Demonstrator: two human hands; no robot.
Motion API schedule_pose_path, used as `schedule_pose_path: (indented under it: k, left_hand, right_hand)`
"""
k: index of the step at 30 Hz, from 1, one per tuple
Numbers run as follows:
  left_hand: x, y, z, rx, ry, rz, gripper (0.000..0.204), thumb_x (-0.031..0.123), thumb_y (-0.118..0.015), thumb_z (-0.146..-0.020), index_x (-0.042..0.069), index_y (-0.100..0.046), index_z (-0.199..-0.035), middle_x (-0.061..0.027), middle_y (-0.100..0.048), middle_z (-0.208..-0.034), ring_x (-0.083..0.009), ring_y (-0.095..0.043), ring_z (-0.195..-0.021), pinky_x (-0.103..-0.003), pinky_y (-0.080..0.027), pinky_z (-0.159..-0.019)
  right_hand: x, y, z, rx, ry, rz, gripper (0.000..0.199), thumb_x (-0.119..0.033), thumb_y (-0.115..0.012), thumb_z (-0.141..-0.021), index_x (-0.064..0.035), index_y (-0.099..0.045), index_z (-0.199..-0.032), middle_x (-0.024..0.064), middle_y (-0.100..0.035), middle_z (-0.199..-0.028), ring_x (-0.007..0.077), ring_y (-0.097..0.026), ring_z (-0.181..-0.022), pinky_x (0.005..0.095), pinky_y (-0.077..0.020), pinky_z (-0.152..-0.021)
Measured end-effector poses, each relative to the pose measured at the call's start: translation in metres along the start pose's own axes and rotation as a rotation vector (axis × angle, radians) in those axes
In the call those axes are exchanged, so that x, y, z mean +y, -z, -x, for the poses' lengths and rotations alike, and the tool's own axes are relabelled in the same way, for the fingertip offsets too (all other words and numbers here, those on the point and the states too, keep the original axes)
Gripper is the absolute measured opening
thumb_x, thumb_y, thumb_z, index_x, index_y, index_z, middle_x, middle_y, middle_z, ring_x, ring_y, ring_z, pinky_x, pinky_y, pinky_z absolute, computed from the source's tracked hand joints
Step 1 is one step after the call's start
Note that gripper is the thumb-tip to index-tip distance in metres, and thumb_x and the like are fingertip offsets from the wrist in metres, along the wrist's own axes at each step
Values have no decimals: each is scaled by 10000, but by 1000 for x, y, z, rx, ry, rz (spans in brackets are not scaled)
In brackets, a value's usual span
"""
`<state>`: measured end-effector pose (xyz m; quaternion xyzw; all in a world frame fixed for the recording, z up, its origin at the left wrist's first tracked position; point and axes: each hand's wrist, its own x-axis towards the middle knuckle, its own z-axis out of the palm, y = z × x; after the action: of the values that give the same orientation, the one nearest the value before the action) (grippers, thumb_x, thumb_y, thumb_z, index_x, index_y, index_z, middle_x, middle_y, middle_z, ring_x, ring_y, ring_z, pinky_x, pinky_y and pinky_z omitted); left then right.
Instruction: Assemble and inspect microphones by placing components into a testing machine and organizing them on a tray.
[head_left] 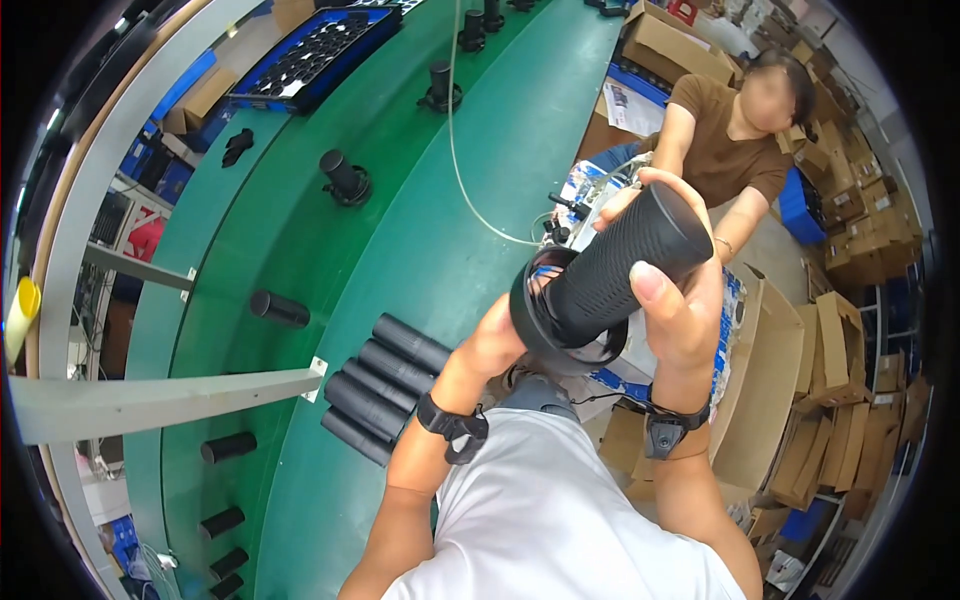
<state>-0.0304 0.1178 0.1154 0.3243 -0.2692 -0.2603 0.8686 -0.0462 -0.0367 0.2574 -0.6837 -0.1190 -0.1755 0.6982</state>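
Note:
In front of me I hold a black ribbed cylinder [625,260], tilted so that its flat end points up and to the right. A wide black ring [570,350] surrounds its lower end. My left hand [495,335] grips the ring's left side; most of its fingers are hidden behind the ring. My right hand [690,305] is wrapped around the cylinder's upper part, thumb on the near side and fingers behind. To the left of my left forearm, several black tubes [385,375] lie side by side on the green worktop [330,500].
A green conveyor belt [260,225] carries black cylinders, some standing in ring-shaped bases. A metal bar [180,400] reaches across it. A blue tray [310,55] of small black parts stands at the far left. A co-worker [735,140] sits opposite; cardboard boxes [765,375] crowd the right.

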Motion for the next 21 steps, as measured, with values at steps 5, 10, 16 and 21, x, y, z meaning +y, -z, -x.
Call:
schedule_pose_path:
  k: [5, 10, 16, 21]
  left_hand:
    - [-4, -14, 14, 277, 254, 289, 694, 587, -344, -927, 25, -487, -1309, -194, -655, -932, -223, -589, -539, -275, -366, -327]
    - [1, -20, 11, 235, 224, 297, 643, 553, -374, -931, 41, -490, -1302, -189, -631, -945, -190, -545, -530, -261, -375, -384]
    - [0, -23, 12, 269, 128, 255, 630, 487, -455, -929, -16, -463, -1308, -179, -602, -1089, -208, -609, -737, -288, -487, -562]
    - [11, -24, 15, 296, 43, 216, 631, 443, -508, -927, -53, -444, -1311, -173, -582, -1184, -220, -651, -875, -307, -562, -681]
  right_hand:
    - [-9, -12, 16, -29, -9, 25, 866, -371, -786, -705, 47, -376, -1344, 171, -579, -1075, 214, -584, -993, 316, -488, -860]
    - [-15, -12, 20, -23, -23, 24, 834, -310, -781, -701, 37, -378, -1344, 163, -580, -1075, 206, -579, -1000, 306, -481, -866]
    - [-23, -10, 22, -24, -12, -2, 826, -270, -788, -693, 35, -377, -1341, 155, -590, -1075, 199, -586, -997, 300, -481, -870]
    - [-23, -7, 23, -18, -41, -51, 836, -297, -789, -693, 46, -377, -1335, 173, -600, -1094, 211, -594, -1017, 319, -492, -881]
